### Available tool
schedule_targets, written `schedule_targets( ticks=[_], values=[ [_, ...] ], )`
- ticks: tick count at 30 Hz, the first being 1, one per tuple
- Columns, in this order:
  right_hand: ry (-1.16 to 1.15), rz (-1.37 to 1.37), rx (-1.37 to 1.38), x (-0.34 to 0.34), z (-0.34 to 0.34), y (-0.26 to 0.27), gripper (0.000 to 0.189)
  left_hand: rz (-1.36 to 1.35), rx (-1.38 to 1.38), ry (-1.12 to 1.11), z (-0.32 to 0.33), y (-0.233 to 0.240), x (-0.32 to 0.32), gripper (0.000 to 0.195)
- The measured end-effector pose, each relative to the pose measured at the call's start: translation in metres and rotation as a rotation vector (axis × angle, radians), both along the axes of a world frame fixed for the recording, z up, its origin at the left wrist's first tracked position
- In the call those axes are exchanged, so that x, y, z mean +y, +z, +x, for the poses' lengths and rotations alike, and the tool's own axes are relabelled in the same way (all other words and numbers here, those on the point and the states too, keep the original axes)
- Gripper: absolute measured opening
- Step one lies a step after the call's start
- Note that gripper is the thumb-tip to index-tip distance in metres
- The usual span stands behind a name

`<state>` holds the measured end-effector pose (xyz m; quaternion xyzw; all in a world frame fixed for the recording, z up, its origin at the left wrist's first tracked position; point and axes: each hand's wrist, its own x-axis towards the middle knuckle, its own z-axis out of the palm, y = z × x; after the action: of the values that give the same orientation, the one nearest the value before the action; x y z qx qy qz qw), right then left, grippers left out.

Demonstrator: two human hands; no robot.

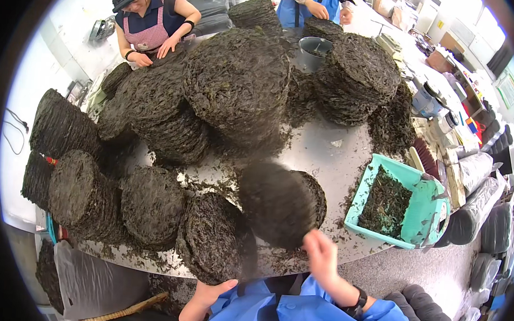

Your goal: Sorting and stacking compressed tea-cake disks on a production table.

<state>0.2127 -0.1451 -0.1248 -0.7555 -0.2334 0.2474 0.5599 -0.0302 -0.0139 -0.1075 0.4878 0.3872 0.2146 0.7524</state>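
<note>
My right hand (321, 253) pinches the lower right edge of a round dark sheet of dried seaweed (276, 204), which is blurred by motion. Behind that sheet shows the edge of a short pile of seaweed discs (318, 195) on the table. At the near edge, my left hand (210, 292) cups the bottom of a tilted stack of round seaweed sheets (210, 236), its thumb sticking out to the right and its fingers mostly hidden beneath. Left of this stands another seaweed stack (151, 207).
Tall seaweed stacks (239, 82) fill the metal table's (326, 150) far half. To the right sits a turquoise plastic basket (422, 210) with seaweed scraps, beside a brush (425, 157). A grey bucket (308, 61) stands farther back. Two co-workers (153, 31) handle seaweed across the table.
</note>
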Motion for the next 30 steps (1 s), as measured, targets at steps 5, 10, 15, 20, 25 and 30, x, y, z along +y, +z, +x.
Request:
schedule_targets(
  ticks=[5,10,15,20,25,30],
  values=[
    [-0.217,0.15,-0.087,-0.002,0.019,-0.019,0.044,-0.061,0.038,-0.028,0.001,0.005,0.001,0.059],
    [0.741,0.171,-0.364,0.031,-0.027,0.049,0.063,-0.056,0.027,-0.096,0.011,-0.002,-0.001,0.064],
    [0.802,0.193,-0.47,0.032,-0.03,0.042,0.058,-0.01,-0.037,-0.179,0.011,0.001,0.003,0.065],
    [0.787,0.255,-0.48,0.022,-0.024,0.032,0.063,0.047,0.014,-0.212,0.015,0.011,0.0,0.062],
    [0.731,0.293,-0.023,0.036,-0.039,0.055,0.084,0.384,0.21,-0.303,0.03,-0.005,-0.002,0.07],
    [0.698,0.162,-0.162,0.049,-0.036,0.059,0.087,0.36,0.121,-0.279,0.041,0.017,0.001,0.068]
  ],
)
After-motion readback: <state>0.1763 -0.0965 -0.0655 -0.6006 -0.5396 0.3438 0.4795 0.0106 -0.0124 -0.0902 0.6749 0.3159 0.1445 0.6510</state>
